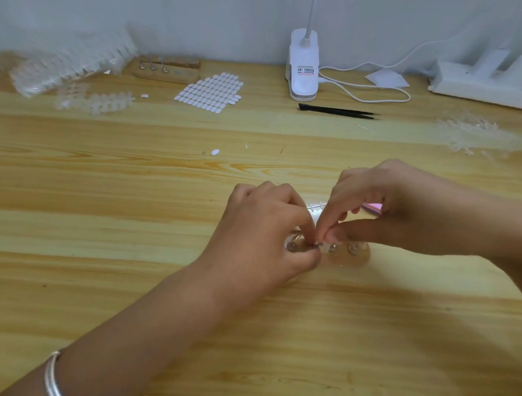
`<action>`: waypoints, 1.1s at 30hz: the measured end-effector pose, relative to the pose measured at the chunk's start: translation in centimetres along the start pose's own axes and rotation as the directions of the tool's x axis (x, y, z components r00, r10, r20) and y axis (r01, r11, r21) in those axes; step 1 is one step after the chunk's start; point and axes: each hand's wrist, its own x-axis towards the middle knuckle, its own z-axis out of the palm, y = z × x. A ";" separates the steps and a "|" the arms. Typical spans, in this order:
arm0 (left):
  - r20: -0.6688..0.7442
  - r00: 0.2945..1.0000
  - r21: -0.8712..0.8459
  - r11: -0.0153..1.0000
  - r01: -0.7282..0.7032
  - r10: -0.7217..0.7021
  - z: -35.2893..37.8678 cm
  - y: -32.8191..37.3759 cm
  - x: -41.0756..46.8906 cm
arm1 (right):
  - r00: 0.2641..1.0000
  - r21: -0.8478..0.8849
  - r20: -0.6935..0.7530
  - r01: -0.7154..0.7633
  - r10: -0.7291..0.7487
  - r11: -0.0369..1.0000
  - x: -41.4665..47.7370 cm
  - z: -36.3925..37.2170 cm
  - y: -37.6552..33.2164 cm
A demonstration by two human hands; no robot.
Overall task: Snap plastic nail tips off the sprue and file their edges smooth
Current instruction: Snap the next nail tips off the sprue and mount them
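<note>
My left hand (267,227) and my right hand (401,208) meet fingertip to fingertip over a low wooden holder (352,254) with metal studs, in the middle of the wooden table. Both pinch a tiny clear nail tip (318,244) between thumb and forefinger, just above the holder; the fingers hide most of it. A stripped clear sprue (315,206) lies right behind the hands. A pink nail file (372,207) shows under my right hand's curled fingers; whether they hold it I cannot tell.
At the back left lie stacked nail-tip sprues (66,63), loose sprues (94,101), a second wooden holder (166,70) and a sheet of white tabs (210,91). A clip lamp (302,69), black tweezers (336,111), spent sprues (469,134) and a white power strip (479,84) sit further right.
</note>
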 end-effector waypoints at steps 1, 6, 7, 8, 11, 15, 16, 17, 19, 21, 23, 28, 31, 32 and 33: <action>-0.003 1.000 -0.026 1.000 0.017 -0.017 0.2 0.0 0.0 | 1.000 -0.002 -0.004 0.004 -0.004 1.000 0.0 0.1 0.1; -0.033 0.996 -0.126 0.988 0.083 -0.088 0.6 0.1 0.0 | 0.998 -0.001 -0.048 0.032 -0.032 0.999 0.2 0.5 0.3; -0.043 0.995 -0.135 0.987 0.084 -0.090 0.6 0.1 0.0 | 0.998 0.001 -0.057 0.036 -0.036 0.999 0.2 0.6 0.3; -0.052 0.994 -0.147 0.985 0.085 -0.094 0.7 0.2 0.0 | 0.998 0.004 -0.059 0.037 -0.037 0.999 0.3 0.6 0.3; -0.059 0.992 -0.189 0.977 0.100 -0.113 0.7 0.3 0.0 | 0.998 0.012 -0.046 0.034 -0.034 0.999 0.4 0.6 0.2; -0.057 0.992 -0.193 0.976 0.102 -0.115 0.8 0.3 0.1 | 0.999 -0.011 -0.017 0.038 -0.038 0.999 0.6 0.5 0.2; -0.053 0.992 -0.189 0.977 0.102 -0.114 0.8 0.2 0.2 | 0.999 -0.021 -0.010 0.037 -0.037 0.999 0.7 0.4 0.1; -0.049 0.992 -0.190 0.976 0.103 -0.114 0.8 0.2 0.2 | 0.999 -0.033 -0.003 0.034 -0.034 0.999 0.8 0.3 0.1; -0.043 0.992 -0.209 0.972 0.104 -0.115 0.7 0.1 0.2 | 1.000 -0.055 0.015 0.024 -0.023 0.998 1.0 0.2 0.0; -0.024 0.993 -0.241 0.965 0.108 -0.117 0.7 0.1 0.2 | 0.999 -0.069 0.031 0.013 -0.011 0.998 1.1 0.1 0.0; -0.007 0.992 -0.287 0.950 0.120 -0.127 0.7 0.2 0.3 | 1.000 -0.073 0.024 -0.006 0.007 0.997 1.3 0.1 -0.2; 0.009 0.987 -0.365 0.918 0.154 -0.162 0.7 0.3 0.4 | 0.998 -0.091 -0.006 -0.067 0.067 0.994 1.5 0.4 -0.6; 0.002 0.986 -0.366 0.917 0.155 -0.165 0.7 0.3 0.3 | 0.998 -0.160 -0.013 -0.067 0.066 0.985 1.3 0.7 -0.8; -0.002 0.987 -0.363 0.920 0.150 -0.162 0.7 0.3 0.3 | 0.997 -0.181 -0.015 -0.072 0.071 0.981 1.3 0.8 -0.8; -0.008 0.988 -0.351 0.925 0.144 -0.157 0.7 0.2 0.3 | 0.997 -0.194 -0.013 -0.080 0.079 0.978 1.2 0.9 -0.8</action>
